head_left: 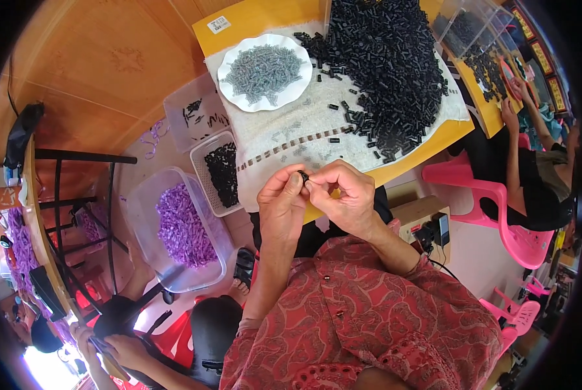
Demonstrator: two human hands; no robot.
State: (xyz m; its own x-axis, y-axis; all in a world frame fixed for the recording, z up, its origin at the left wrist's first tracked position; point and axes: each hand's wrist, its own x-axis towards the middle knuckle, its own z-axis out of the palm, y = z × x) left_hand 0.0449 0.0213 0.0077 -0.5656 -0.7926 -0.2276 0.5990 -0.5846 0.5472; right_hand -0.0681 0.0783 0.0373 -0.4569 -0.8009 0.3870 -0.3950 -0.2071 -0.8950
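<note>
My left hand (282, 207) and my right hand (344, 195) meet in front of my chest, fingertips pinched together on one small black cylindrical part (303, 175). Both hands hover just over the near edge of the yellow table (434, 140). Beyond them a white cloth (271, 133) carries a row of small parts laid in a line (284, 147). A large heap of black cylindrical parts (385, 65) covers the cloth's right half. A white scalloped plate (229, 91) holds small grey parts.
On the floor at left stand a clear tub of purple pieces (180, 224), a white basket of black parts (223, 170) and a clear box (190, 114). Another person (531, 156) sits at right on a pink chair. A third person's hands (109, 348) work at lower left.
</note>
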